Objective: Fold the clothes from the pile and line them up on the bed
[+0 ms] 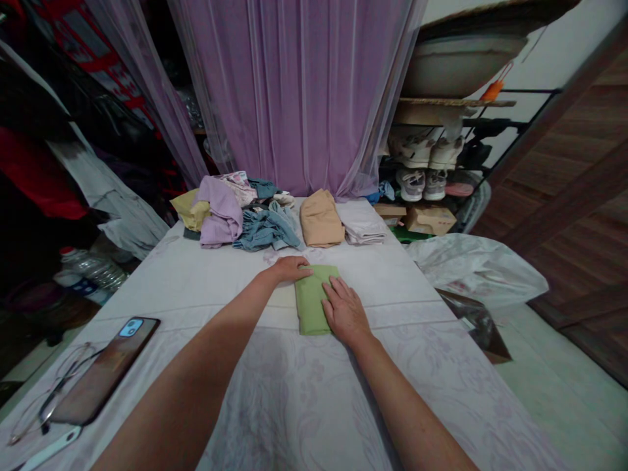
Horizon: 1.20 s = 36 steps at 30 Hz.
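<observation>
A green folded cloth [314, 301], a small flat rectangle, lies on the covered table-like surface in front of me. My left hand [290, 268] is at its far left corner, thumb on top of the cloth and fingers along the far edge, closed on that corner. On its right side, my right hand [344, 309] rests flat with fingers stretched out over the cloth. Just beyond are a tan folded garment [321, 219] and a white folded garment [364, 222], side by side. Left of them sits a loose heap of clothes with a lilac garment [219, 212] and a blue one [269, 229].
A phone [103, 376], glasses [53, 392] and a white-handled item [52, 450] lie at the near left. Purple curtains [299, 91] hang behind the far edge. A shoe rack stands at the right, with a plastic bag [481, 268] beside the surface.
</observation>
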### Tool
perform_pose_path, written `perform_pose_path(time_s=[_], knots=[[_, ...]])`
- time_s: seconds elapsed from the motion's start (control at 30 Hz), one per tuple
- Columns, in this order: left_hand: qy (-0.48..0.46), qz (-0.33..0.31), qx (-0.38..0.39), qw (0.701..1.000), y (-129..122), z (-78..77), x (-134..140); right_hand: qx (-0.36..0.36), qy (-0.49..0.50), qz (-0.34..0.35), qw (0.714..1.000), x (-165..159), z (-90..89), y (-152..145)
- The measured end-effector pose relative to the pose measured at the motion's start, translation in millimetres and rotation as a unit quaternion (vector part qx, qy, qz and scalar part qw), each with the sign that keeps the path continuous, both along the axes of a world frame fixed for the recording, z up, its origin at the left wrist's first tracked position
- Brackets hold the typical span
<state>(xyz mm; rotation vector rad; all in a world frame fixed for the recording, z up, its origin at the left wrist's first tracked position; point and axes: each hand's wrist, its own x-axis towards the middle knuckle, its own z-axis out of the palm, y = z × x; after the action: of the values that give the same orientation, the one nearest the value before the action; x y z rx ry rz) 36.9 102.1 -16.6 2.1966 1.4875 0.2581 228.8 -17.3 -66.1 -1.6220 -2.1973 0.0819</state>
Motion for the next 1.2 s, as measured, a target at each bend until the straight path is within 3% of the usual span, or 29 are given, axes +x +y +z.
perform_pose_path(time_s=[0.23, 0.33, 0.53, 0.73, 1.0, 1.2], knots=[[0.109, -0.046, 0.067, 0.991, 0.2, -1.6, 3.9, 0.009, 0.008, 0.0, 1.0, 0.9, -4.1, 0.7], [0.127, -0.029, 0.093, 0.987, -7.4, -5.7, 6.1, 0.014, 0.003, -0.001, 1.0, 0.7, -4.1, 1.2], [0.073, -0.004, 0.163, 0.984, -50.5, -16.6, 4.4, 0.017, -0.005, -0.005, 1.0, -0.4, -2.4, 0.5], [0.06, -0.066, 0.123, 0.988, -108.1, -40.4, 0.1, 0.027, -0.006, 0.003, 1.0, -0.5, -2.5, 0.1], [0.142, -0.086, 0.123, 0.978, -110.1, -39.2, 1.4, 0.027, -0.028, -0.005, 0.999, -1.2, -2.0, 0.9], [0.12, -0.128, 0.142, 0.974, -140.4, -48.0, -6.4, 0.025, -0.027, -0.003, 0.999, -1.3, -1.0, 1.2]])
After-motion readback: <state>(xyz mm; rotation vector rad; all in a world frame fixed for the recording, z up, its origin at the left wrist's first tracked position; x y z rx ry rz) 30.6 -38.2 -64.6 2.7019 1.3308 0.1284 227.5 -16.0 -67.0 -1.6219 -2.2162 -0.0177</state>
